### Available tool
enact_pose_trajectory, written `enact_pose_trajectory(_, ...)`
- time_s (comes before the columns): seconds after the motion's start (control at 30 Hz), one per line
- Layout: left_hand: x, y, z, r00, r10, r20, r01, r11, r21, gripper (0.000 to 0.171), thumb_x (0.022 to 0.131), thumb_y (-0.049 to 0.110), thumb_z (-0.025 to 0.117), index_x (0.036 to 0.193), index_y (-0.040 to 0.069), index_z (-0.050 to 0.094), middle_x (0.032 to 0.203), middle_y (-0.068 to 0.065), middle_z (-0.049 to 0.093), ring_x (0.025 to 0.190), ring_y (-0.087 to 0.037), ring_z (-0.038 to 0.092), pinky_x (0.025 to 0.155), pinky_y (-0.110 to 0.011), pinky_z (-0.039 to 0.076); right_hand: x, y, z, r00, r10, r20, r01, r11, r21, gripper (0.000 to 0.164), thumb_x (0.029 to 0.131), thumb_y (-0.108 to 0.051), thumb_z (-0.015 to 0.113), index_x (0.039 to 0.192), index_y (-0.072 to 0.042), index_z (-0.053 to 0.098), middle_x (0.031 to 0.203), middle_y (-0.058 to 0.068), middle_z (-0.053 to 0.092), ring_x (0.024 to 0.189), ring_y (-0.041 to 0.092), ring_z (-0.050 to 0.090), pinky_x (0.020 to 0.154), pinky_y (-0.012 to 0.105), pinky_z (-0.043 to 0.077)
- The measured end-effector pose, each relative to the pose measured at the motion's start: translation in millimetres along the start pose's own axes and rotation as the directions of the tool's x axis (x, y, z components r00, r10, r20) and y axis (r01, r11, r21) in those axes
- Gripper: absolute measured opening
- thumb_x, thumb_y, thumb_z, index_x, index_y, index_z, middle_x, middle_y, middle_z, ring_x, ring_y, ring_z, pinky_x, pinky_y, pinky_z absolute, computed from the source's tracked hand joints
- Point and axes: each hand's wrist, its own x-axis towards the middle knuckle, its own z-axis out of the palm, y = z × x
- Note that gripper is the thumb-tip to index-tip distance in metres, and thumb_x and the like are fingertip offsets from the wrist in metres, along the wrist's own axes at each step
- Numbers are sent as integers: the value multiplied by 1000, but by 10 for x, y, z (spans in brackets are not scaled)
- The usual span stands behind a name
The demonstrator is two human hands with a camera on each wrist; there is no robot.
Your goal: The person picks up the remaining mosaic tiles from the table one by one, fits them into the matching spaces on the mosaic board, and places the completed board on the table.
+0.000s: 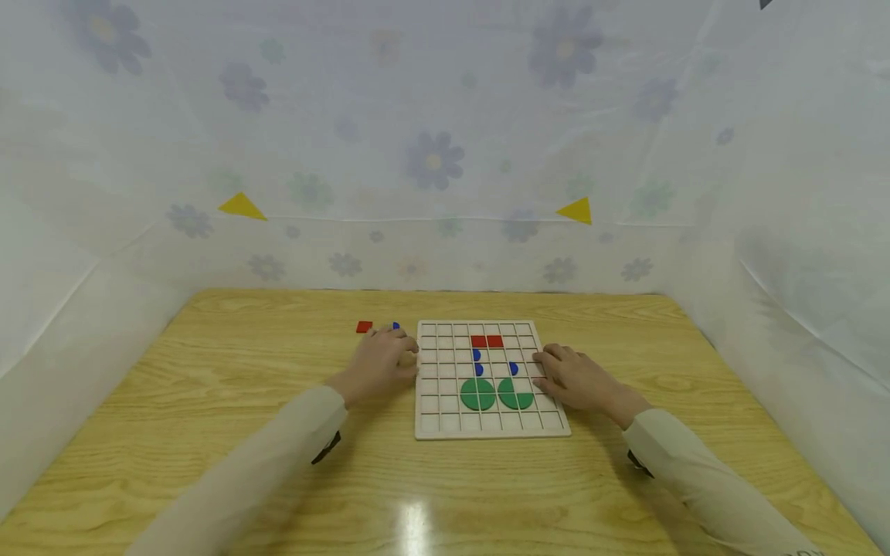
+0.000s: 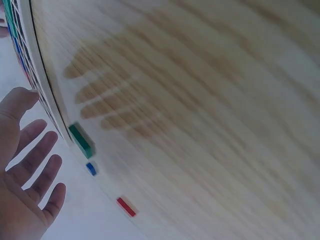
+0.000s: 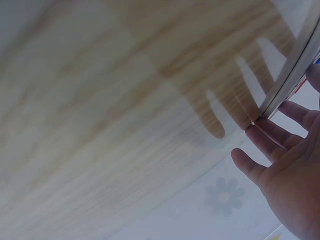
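A white gridded board [image 1: 449,422] lies on the table. It carries two red squares [image 1: 487,341], several blue half-rounds [image 1: 477,370], a full green circle [image 1: 477,394] and a green three-quarter circle [image 1: 514,395]. At the board's left edge is my left hand [image 1: 375,361], fingers spread and relaxed, the thumb by the rim. Just past its fingers lie a loose green piece [image 2: 81,141], hidden by the hand in the head view, and a small blue piece [image 2: 91,169]. My right hand [image 1: 579,378] rests its fingertips on the board's right edge, fingers fairly straight.
A loose red square [image 1: 365,327] lies on the wooden table [image 1: 278,340] beyond the left hand. White flowered sheeting [image 1: 389,154] encloses the back and both sides. Two yellow triangles [image 1: 242,206] mark the back sheet.
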Motion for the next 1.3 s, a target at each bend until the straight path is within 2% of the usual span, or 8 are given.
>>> enact_pose_trajectory(0.27,-108,-217,5,997,-73,34,73,997,6,29,79,32,69,99,11,67,99,-4,63,93,-26,56,87,-52,42,1,9,6,1000,0,-5,1,1000,18,45,92,-29,53,127,-1,49,124,20,50,112,35,50,89,54,41)
enact_pose_trajectory(0.47,-153,-288,-23,995,-94,42,93,996,16,32,79,33,70,101,10,65,96,-4,62,91,-26,56,83,-49,43,7,37,34,1000,11,11,-11,1000,12,47,93,-32,51,129,-2,48,126,19,48,114,34,49,90,54,40)
enact_pose_trajectory(0.73,-162,-330,-59,994,-96,58,96,995,9,34,79,32,70,104,9,65,101,-6,63,96,-29,56,85,-53,42,12,34,31,1000,8,12,-8,1000,6,47,93,-33,50,129,-3,48,126,18,49,113,33,50,90,53,41)
enact_pose_trajectory(1.0,-139,-375,-50,993,-83,82,84,996,-11,29,81,31,68,103,12,67,101,-5,62,99,-29,54,87,-54,41,11,35,39,1000,4,5,-4,1000,11,46,93,-33,50,128,-3,48,125,17,50,112,32,50,89,52,41)
enact_pose_trajectory(1.3,-126,-388,-40,997,-51,63,53,998,-31,22,81,29,68,97,13,68,96,-3,62,95,-27,55,86,-53,42,2,27,26,1000,-1,0,1,1000,16,45,93,-32,51,128,-3,49,124,18,50,111,33,51,89,53,41)
